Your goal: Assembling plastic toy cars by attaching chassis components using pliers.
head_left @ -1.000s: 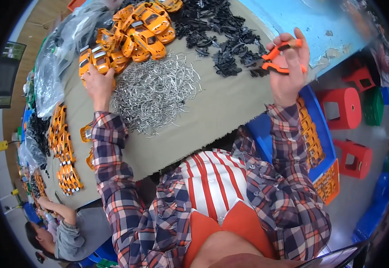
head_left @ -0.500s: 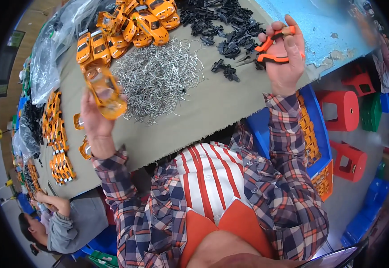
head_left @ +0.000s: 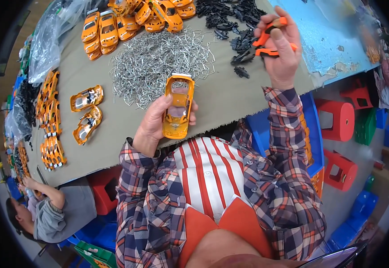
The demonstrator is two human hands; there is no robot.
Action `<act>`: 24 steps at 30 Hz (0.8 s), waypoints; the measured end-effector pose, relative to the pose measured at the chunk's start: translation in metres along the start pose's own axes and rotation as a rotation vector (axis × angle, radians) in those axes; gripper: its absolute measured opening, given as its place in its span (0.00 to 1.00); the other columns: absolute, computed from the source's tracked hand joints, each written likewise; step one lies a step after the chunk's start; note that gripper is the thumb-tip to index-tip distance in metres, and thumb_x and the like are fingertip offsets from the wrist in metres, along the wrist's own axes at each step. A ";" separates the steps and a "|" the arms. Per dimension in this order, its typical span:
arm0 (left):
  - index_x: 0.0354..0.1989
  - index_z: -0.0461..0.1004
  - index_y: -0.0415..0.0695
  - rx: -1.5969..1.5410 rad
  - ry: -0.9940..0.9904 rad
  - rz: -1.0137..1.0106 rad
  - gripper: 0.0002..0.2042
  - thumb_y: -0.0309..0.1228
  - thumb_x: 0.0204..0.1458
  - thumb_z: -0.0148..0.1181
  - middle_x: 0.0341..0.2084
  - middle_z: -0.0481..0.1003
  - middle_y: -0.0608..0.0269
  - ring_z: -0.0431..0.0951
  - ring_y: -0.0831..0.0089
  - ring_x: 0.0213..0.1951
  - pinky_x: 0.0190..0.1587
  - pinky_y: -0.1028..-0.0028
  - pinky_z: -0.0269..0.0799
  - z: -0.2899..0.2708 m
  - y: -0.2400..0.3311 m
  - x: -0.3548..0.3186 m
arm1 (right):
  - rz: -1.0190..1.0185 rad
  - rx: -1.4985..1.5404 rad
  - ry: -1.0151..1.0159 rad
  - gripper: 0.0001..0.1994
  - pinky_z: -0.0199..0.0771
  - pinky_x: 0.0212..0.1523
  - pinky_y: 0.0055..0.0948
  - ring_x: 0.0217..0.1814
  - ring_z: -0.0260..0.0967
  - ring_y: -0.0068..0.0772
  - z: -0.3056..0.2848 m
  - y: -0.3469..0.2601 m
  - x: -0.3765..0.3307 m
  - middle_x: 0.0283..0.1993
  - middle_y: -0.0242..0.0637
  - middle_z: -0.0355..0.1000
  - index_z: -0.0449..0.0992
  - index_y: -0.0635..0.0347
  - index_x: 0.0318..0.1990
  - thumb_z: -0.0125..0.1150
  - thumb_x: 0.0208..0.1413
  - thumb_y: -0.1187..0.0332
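Observation:
My left hand (head_left: 152, 120) grips an orange toy car shell (head_left: 177, 117) by its sides, above the table's front edge. The shell's hollow inside faces up. Over the table's right side, my right hand (head_left: 284, 62) is closed on pliers with orange handles (head_left: 262, 39); fingers and palm cover part of them. Just beyond my left hand spreads a heap of bent metal wire pieces (head_left: 158, 56). Small black plastic parts (head_left: 219, 15) lie to the left of my right hand. Two more shells (head_left: 87, 98) rest hollow side up on the left.
Assembled-looking orange toy car bodies (head_left: 167, 15) are heaped at the back. Rows of shells (head_left: 49, 107) stand at far left, near clear plastic sheeting (head_left: 47, 49). A blue crate (head_left: 313, 129) sits beside my right forearm, with red stools (head_left: 335, 118) beyond. Another person (head_left: 67, 214) works at left.
My left hand has brought the toy car shell from the left, beside the wire heap, to the front middle and turned it upright lengthwise. My right hand still holds the pliers, hardly moved.

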State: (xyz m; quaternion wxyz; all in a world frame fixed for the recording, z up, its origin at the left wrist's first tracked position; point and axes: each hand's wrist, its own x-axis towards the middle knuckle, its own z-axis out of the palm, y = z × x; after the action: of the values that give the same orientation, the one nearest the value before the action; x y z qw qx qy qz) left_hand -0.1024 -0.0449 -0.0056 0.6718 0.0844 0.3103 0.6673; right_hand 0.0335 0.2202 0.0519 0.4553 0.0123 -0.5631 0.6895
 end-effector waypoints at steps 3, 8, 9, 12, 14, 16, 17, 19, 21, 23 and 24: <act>0.52 0.59 0.37 0.011 -0.011 0.008 0.28 0.47 0.51 0.54 0.38 0.70 0.43 0.77 0.60 0.33 0.38 0.63 0.76 -0.001 0.000 0.001 | -0.099 0.017 0.010 0.22 0.67 0.45 0.33 0.44 0.63 0.34 -0.001 -0.010 0.001 0.46 0.45 0.63 0.57 0.69 0.57 0.51 0.55 0.70; 0.53 0.58 0.37 0.023 -0.022 0.014 0.28 0.44 0.50 0.56 0.38 0.70 0.44 0.77 0.60 0.34 0.39 0.64 0.76 0.001 0.000 0.001 | -0.104 -0.041 0.054 0.21 0.67 0.45 0.33 0.43 0.63 0.34 0.006 -0.007 0.000 0.44 0.46 0.65 0.59 0.69 0.55 0.50 0.55 0.71; 0.53 0.57 0.37 0.031 -0.025 0.018 0.28 0.44 0.50 0.56 0.38 0.70 0.44 0.77 0.60 0.34 0.39 0.64 0.76 0.002 0.000 0.001 | -0.075 -0.061 0.077 0.21 0.67 0.44 0.33 0.43 0.63 0.34 0.006 -0.006 -0.001 0.43 0.45 0.65 0.59 0.69 0.55 0.50 0.55 0.71; 0.53 0.57 0.37 0.050 -0.016 0.017 0.28 0.43 0.50 0.56 0.38 0.69 0.44 0.76 0.60 0.34 0.39 0.64 0.76 0.004 0.000 -0.001 | -0.012 -0.099 0.120 0.20 0.67 0.42 0.32 0.41 0.62 0.33 0.012 -0.005 -0.004 0.41 0.45 0.65 0.59 0.69 0.55 0.50 0.55 0.71; 0.53 0.57 0.37 0.057 -0.008 0.017 0.28 0.43 0.50 0.55 0.38 0.69 0.44 0.76 0.60 0.35 0.40 0.64 0.76 0.004 0.000 -0.001 | 0.075 0.072 0.138 0.22 0.69 0.42 0.30 0.41 0.65 0.31 0.020 -0.012 -0.004 0.42 0.40 0.66 0.59 0.67 0.55 0.54 0.54 0.69; 0.54 0.56 0.37 0.051 -0.016 0.018 0.27 0.42 0.51 0.55 0.38 0.69 0.44 0.76 0.60 0.34 0.40 0.64 0.76 0.003 0.000 0.001 | 0.123 0.156 0.148 0.23 0.71 0.42 0.29 0.42 0.66 0.29 0.022 -0.016 -0.003 0.43 0.38 0.66 0.59 0.66 0.55 0.56 0.54 0.68; 0.54 0.56 0.37 0.047 -0.021 0.018 0.27 0.41 0.51 0.54 0.38 0.69 0.44 0.76 0.60 0.34 0.40 0.64 0.75 0.002 0.000 0.001 | 0.098 0.119 0.148 0.24 0.71 0.41 0.28 0.42 0.66 0.29 0.023 -0.018 -0.002 0.42 0.38 0.66 0.59 0.66 0.56 0.56 0.54 0.68; 0.54 0.56 0.37 0.051 -0.022 0.023 0.27 0.41 0.51 0.54 0.38 0.69 0.44 0.76 0.60 0.34 0.40 0.64 0.75 0.002 0.001 0.001 | 0.047 0.043 0.146 0.24 0.71 0.41 0.27 0.42 0.66 0.29 0.022 -0.020 0.000 0.42 0.38 0.66 0.58 0.67 0.56 0.56 0.53 0.67; 0.54 0.56 0.37 0.068 -0.026 0.038 0.26 0.40 0.51 0.54 0.38 0.69 0.44 0.76 0.60 0.34 0.40 0.64 0.75 0.002 0.001 0.001 | 0.023 0.021 0.146 0.24 0.71 0.40 0.27 0.42 0.66 0.29 0.020 -0.021 0.001 0.42 0.38 0.67 0.58 0.67 0.56 0.56 0.53 0.68; 0.54 0.56 0.37 0.061 -0.031 0.036 0.26 0.39 0.51 0.54 0.38 0.69 0.44 0.76 0.60 0.35 0.40 0.64 0.75 0.001 0.001 0.001 | -0.031 -0.016 0.144 0.24 0.71 0.40 0.27 0.41 0.66 0.28 0.017 -0.023 0.003 0.42 0.38 0.67 0.59 0.67 0.56 0.56 0.53 0.68; 0.54 0.56 0.37 0.056 -0.034 0.035 0.26 0.39 0.51 0.54 0.38 0.69 0.44 0.76 0.60 0.35 0.40 0.64 0.75 0.001 0.001 0.001 | -0.030 -0.019 0.144 0.24 0.71 0.40 0.27 0.41 0.66 0.28 0.015 -0.025 0.005 0.42 0.38 0.67 0.59 0.67 0.56 0.56 0.53 0.68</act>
State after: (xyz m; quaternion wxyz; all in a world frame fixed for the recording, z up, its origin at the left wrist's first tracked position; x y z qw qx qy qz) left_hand -0.1028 -0.0440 -0.0049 0.6624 0.1197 0.3159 0.6687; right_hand 0.0392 0.2106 0.0788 0.5050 -0.0331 -0.5354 0.6762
